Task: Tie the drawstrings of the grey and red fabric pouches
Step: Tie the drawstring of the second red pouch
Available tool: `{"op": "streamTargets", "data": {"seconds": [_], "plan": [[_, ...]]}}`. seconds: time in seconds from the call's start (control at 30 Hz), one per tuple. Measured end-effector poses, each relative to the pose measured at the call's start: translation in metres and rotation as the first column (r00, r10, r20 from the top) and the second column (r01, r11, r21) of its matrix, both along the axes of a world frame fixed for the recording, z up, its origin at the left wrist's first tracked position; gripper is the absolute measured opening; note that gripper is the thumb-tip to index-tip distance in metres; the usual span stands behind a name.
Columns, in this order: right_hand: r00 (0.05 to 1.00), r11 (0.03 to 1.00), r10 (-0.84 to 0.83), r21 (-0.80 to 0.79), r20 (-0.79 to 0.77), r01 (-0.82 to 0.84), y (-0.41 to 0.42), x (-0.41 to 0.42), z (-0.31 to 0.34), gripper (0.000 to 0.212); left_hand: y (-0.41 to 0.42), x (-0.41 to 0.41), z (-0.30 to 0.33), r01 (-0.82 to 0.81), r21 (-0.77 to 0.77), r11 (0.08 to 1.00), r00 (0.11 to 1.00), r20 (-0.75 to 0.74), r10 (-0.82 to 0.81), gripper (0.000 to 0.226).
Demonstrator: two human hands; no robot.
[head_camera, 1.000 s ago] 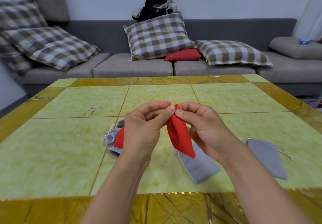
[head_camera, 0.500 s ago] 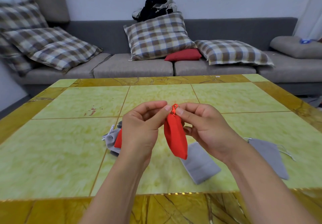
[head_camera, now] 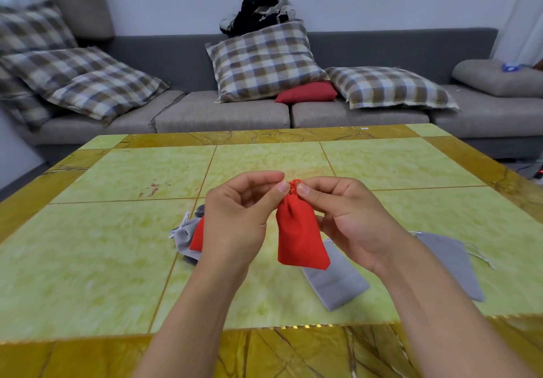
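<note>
Head view: a red pouch [head_camera: 300, 238] is held up above the table [head_camera: 97, 254], its gathered neck topped by a small red cord loop [head_camera: 294, 184]. The cord is pinched by the left hand [head_camera: 241, 216] between thumb and forefinger, and by the right hand [head_camera: 346, 216] from the other side, fingertips nearly meeting. A grey pouch [head_camera: 338, 283] is laid flat under the red one; another grey pouch [head_camera: 452, 263] is seen to the right. A small heap of pouches [head_camera: 188, 236], grey and red, is partly hidden behind the left hand.
</note>
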State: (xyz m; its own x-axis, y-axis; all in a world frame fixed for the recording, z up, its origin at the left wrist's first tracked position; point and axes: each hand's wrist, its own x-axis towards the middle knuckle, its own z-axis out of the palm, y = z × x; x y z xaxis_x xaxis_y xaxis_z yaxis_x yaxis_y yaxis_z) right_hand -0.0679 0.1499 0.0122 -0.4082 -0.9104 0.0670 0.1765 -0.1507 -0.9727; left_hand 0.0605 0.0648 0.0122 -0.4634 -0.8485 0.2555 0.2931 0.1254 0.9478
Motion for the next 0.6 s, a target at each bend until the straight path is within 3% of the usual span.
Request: {"op": "streamTargets", "data": {"seconds": [0.37,0.6], "plan": [[0.998,0.999,0.01,0.032,0.068,-0.013,-0.0014,0.0058,0.0045,0.027,0.0004,-0.0024,-0.0021,-0.059,-0.122,0.991,0.997,-0.054,0.052,0.015],[0.997,0.997,-0.002,0.082,0.077,-0.004,-0.0022,0.0089,0.0071,0.026,0.0003,-0.0007,-0.004,-0.066,-0.342,0.937,0.996,0.032,0.081,0.016]]}}
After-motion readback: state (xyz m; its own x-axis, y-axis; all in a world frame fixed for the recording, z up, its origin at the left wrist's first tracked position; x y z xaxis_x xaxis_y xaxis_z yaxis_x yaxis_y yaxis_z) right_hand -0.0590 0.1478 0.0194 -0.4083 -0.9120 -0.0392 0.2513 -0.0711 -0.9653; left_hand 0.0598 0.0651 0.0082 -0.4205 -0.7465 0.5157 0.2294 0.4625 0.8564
